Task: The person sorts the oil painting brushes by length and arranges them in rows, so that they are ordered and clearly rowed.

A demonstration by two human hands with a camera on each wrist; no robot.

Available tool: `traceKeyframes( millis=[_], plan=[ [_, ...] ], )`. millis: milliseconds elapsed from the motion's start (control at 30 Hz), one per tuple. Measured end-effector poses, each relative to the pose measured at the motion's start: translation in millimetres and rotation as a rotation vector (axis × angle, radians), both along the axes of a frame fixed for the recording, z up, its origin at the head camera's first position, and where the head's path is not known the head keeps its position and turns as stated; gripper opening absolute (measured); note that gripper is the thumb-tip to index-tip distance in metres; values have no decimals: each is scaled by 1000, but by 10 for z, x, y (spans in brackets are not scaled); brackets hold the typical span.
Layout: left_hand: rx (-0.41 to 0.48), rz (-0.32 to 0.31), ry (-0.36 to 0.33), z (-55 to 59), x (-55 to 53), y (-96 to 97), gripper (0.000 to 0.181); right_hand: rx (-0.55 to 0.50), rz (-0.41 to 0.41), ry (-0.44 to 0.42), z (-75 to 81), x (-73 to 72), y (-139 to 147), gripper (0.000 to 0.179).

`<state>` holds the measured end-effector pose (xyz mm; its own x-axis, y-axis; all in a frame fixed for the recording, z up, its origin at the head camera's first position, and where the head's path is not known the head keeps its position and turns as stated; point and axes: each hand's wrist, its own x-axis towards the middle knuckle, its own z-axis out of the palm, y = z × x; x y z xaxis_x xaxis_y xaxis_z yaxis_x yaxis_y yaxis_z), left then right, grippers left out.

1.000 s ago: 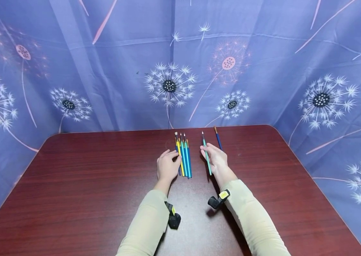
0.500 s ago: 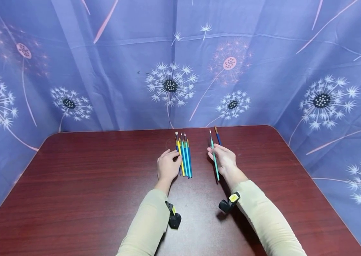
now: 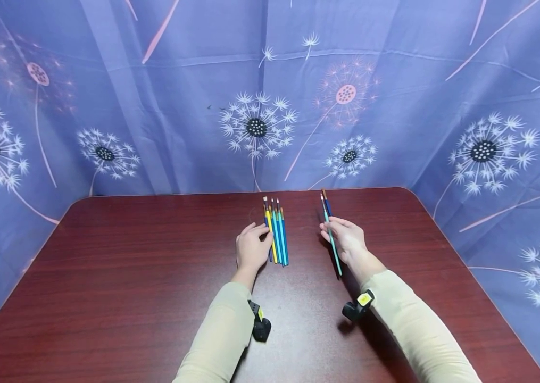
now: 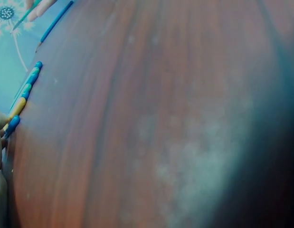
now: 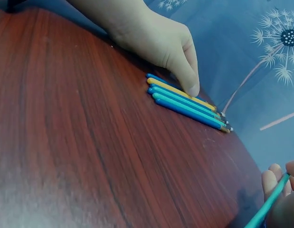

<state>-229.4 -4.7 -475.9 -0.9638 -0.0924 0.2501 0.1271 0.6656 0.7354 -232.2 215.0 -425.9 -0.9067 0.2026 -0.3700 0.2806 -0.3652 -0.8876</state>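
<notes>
My left hand (image 3: 252,246) pinches a yellow paintbrush (image 3: 274,249) at the left side of a row of several blue and teal paintbrushes (image 3: 285,244) near the table's far edge. The row's brushes lie side by side, bristles away from me. In the right wrist view, a fingertip of the left hand (image 5: 161,38) touches the yellow handle. To the right, my right hand (image 3: 351,243) holds a teal paintbrush (image 3: 334,252) between thumb and fingers, bristles pointing away. Just beyond it lies a single blue paintbrush (image 3: 328,206), its lower part hidden by the hand.
The dark red wooden table (image 3: 121,287) spreads out on both sides of the hands. A blue dandelion-print curtain (image 3: 179,117) hangs along the far edge and sides. Each wrist wears a small black camera, one being the right wrist camera (image 3: 357,306).
My right hand has moved to the right and slightly nearer with the teal paintbrush, which now stands close beside the single blue one. The left hand and the row have stayed in place.
</notes>
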Motion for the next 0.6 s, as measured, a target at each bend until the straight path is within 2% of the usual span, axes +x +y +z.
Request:
traceKeyframes(
  millis=[433, 600],
  plan=[
    [0, -6, 19, -16, -15, -5, 25, 59, 21, 20, 27, 97, 199, 26],
    [-1, -8, 24, -13, -20, -13, 25, 122, 47, 8, 56, 125, 276, 40]
  ],
)
